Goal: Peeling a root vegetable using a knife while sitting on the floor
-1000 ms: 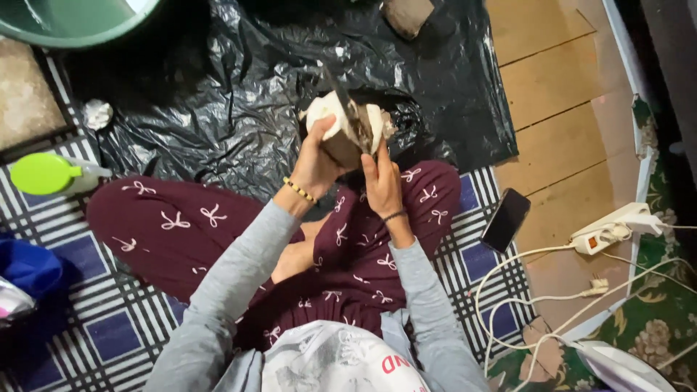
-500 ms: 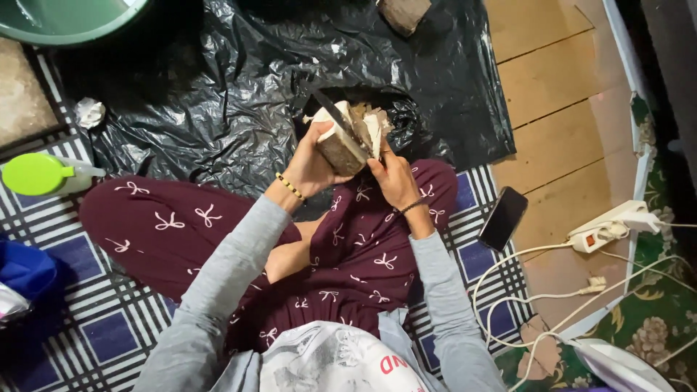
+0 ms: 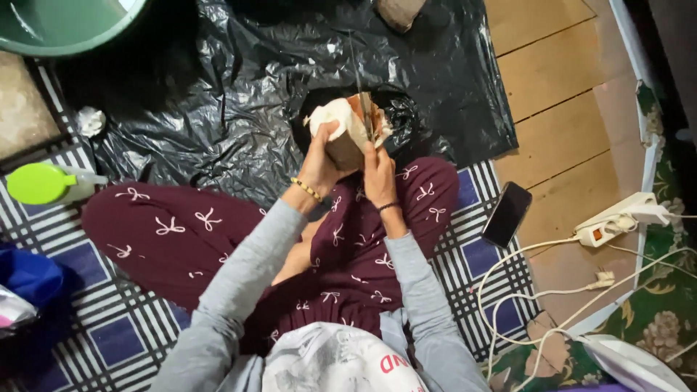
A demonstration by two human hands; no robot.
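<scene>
Above the lap, coconut (image 3: 341,134) sits clamped in left hand (image 3: 319,163), fingers wrapped round its 9 o'clock side. Right hand (image 3: 377,170) at 5 o'clock, closed on knife (image 3: 361,87); blade's long axis runs 12–6 across the nut. Black plastic sheet (image 3: 218,109) below, phone (image 3: 506,214) at 3 o'clock.

Glossy plastic, matt cloth and bare wood around a rough husk

The husk (image 3: 347,134) looks fibrous and rough, pale and matt where cut, with a thin metal blade (image 3: 361,87) against it. The black sheet (image 3: 239,94) beneath is crinkled, shiny plastic. The trousers (image 3: 218,232) and grey sleeves (image 3: 247,268) are soft matt cloth, the checked mat (image 3: 131,341) woven. Far right, the floor (image 3: 566,94) is smooth matt wood; the phone (image 3: 507,214) is glossy, the power strip (image 3: 617,218) smooth white plastic.
</scene>
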